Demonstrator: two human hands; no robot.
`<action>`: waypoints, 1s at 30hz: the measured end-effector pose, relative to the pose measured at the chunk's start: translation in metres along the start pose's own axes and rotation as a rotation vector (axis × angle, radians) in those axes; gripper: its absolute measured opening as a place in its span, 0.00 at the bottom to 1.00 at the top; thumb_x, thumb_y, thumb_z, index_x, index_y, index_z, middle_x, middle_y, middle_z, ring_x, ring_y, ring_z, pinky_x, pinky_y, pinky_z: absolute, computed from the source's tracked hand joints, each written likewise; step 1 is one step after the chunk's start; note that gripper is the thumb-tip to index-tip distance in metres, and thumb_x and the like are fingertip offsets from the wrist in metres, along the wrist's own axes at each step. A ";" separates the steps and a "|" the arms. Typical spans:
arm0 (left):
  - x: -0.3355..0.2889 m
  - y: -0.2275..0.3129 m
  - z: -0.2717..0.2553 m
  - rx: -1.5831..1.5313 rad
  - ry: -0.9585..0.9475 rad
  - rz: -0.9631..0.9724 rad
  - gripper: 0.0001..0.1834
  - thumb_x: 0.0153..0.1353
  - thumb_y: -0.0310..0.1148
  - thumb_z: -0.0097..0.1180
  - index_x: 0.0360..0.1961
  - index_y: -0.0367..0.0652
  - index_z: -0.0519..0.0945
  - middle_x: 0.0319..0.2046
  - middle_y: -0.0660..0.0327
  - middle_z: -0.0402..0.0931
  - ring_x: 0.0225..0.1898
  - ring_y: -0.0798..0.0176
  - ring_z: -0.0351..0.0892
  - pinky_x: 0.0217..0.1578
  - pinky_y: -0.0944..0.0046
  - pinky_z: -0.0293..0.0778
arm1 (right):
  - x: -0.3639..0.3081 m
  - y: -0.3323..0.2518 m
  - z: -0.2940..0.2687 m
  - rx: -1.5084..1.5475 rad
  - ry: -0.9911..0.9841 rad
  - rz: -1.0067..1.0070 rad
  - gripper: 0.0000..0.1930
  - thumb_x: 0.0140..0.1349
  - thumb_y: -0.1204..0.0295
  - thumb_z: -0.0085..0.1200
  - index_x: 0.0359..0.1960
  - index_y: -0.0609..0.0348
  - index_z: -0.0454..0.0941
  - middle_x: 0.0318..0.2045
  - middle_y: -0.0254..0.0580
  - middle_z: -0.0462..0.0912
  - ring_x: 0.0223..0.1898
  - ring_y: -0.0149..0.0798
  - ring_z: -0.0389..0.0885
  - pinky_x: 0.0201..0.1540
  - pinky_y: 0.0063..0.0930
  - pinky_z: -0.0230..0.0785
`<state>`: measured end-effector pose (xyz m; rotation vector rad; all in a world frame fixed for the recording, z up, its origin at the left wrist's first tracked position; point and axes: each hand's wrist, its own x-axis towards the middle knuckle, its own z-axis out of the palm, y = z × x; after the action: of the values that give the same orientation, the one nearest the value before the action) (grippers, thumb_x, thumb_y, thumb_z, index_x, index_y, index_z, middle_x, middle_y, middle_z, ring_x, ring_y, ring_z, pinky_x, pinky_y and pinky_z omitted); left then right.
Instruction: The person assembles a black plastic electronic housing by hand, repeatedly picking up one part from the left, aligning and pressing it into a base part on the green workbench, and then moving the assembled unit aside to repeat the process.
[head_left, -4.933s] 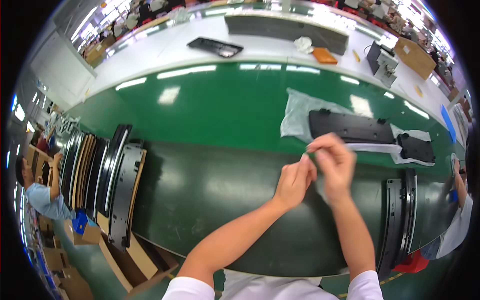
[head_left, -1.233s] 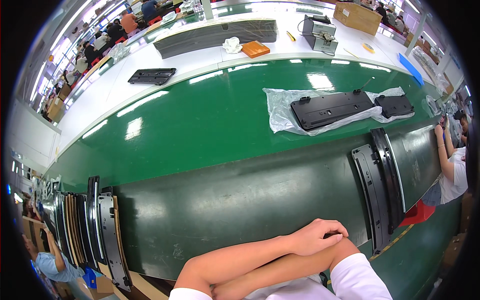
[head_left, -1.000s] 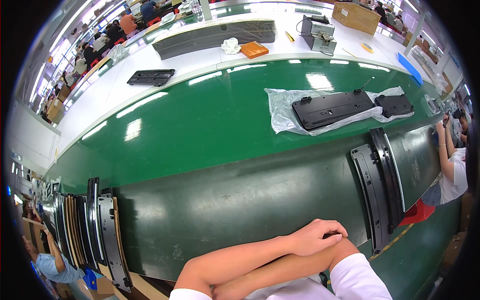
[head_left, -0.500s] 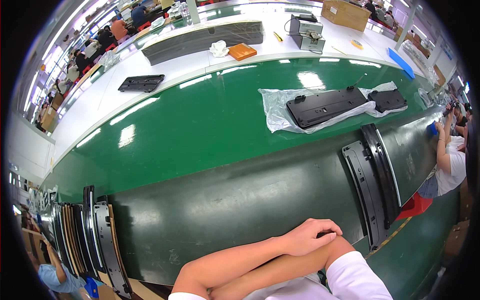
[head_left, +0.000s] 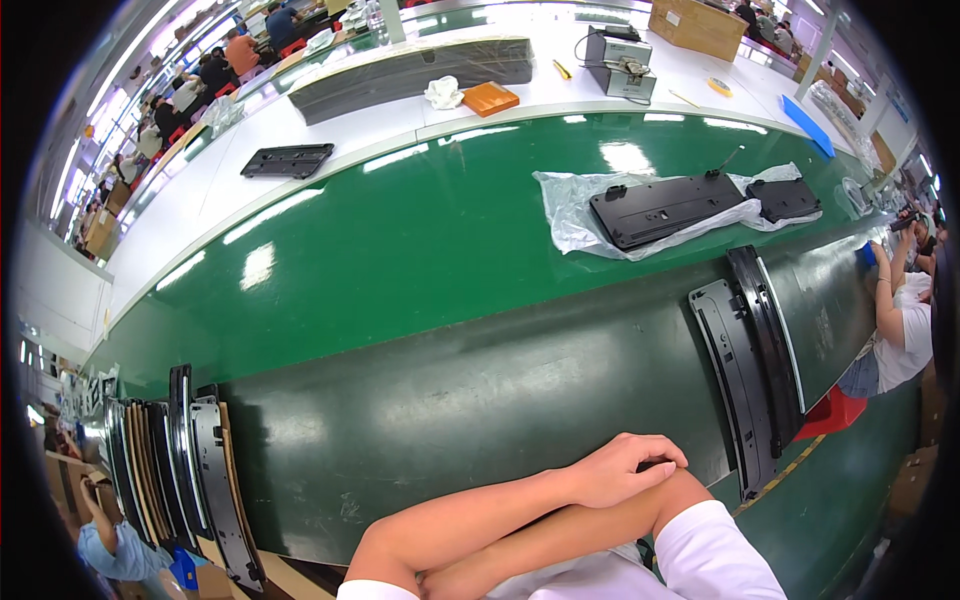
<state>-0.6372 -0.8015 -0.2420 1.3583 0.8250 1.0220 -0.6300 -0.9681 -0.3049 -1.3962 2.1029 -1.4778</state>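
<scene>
The person's arms are folded at the near edge of the dark conveyor belt (head_left: 480,400). The left hand (head_left: 625,468) lies on top, draped over the right forearm near the elbow, its fingers loosely curled and relaxed, gripping nothing. The right hand (head_left: 450,582) is tucked under the left arm at the bottom of the view; it seems to be closed against the body, but too little of it shows to tell how its fingers stand. Nearest to the hands, just to their right on the belt, a stack of black keyboard frames (head_left: 750,350) lies across the belt, reaching from its far edge toward its near edge, apart from the left hand. At the belt's left end a second row of black frames (head_left: 190,470) stands on edge, packed side by side. Beyond the belt, on the glossy green surface (head_left: 400,240), a black keyboard (head_left: 665,205) rests on a clear plastic bag (head_left: 570,205) toward the right side, with a smaller black part (head_left: 782,198) just beside it on the same bag. On the white bench (head_left: 330,125) behind, another black frame (head_left: 288,160) lies flat near the left, and an orange block (head_left: 490,98) sits by a crumpled white cloth (head_left: 443,92). A co-worker's arm (head_left: 885,300) reaches to the belt's right end.
</scene>
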 end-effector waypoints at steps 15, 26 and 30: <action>-0.001 -0.004 -0.033 -0.200 0.299 0.081 0.12 0.75 0.36 0.52 0.41 0.38 0.82 0.37 0.63 0.84 0.35 0.71 0.80 0.38 0.66 0.77 | -0.027 -0.187 -0.240 -0.371 0.326 -0.029 0.14 0.60 0.70 0.57 0.42 0.70 0.82 0.28 0.47 0.78 0.27 0.40 0.77 0.32 0.33 0.70; -0.015 0.007 -0.092 0.226 0.736 0.098 0.09 0.69 0.31 0.57 0.33 0.38 0.79 0.26 0.59 0.79 0.25 0.66 0.76 0.29 0.64 0.72 | -0.001 -0.150 -0.231 -0.400 0.832 -0.479 0.16 0.51 0.69 0.60 0.37 0.71 0.85 0.21 0.33 0.69 0.19 0.30 0.69 0.18 0.23 0.57; -0.017 0.005 -0.098 0.259 0.752 0.176 0.07 0.67 0.28 0.57 0.32 0.36 0.78 0.26 0.55 0.78 0.24 0.59 0.78 0.29 0.58 0.72 | 0.013 -0.143 -0.220 -0.299 0.875 -0.458 0.18 0.55 0.71 0.58 0.45 0.72 0.85 0.21 0.33 0.70 0.20 0.29 0.71 0.19 0.22 0.61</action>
<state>-0.7349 -0.7813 -0.2461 1.2724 1.4465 1.6503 -0.6938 -0.8491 -0.0793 -1.5925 2.6989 -2.3673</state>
